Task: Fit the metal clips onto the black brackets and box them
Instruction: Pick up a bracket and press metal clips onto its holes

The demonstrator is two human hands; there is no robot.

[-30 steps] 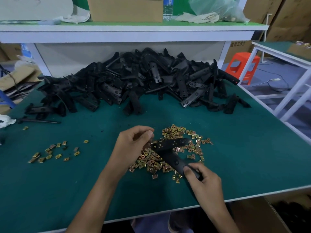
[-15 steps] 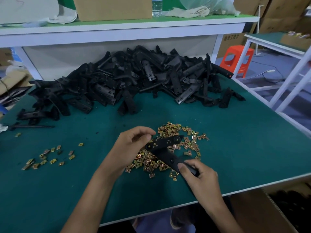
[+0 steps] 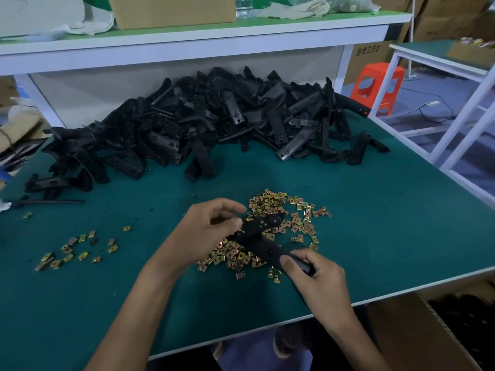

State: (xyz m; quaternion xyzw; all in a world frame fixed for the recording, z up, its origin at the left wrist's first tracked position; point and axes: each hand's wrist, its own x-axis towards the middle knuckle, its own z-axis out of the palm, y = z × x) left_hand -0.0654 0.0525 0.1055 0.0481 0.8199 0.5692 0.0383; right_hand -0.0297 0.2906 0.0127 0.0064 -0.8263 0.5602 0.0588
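My right hand [image 3: 316, 277] grips the near end of a black bracket [image 3: 261, 236] that slants up to the left over a heap of gold metal clips [image 3: 278, 228]. My left hand [image 3: 209, 234] curls its fingers and thumb against the bracket's far left edge; whether a clip sits under the fingertips is hidden. A big pile of black brackets [image 3: 203, 124] lies along the back of the green table [image 3: 375, 223]. The open cardboard box [image 3: 417, 333] sits below the table's front right edge.
A smaller scatter of clips [image 3: 77, 247] lies at the left. A thin black tool [image 3: 48, 202] lies near the left edge. A white shelf [image 3: 187, 41] with a carton overhangs the back. An orange stool [image 3: 377, 87] and a white frame stand to the right.
The bracket has tilted a little and my left hand's fingers have closed in on its left edge. My right hand keeps its hold on the near end.
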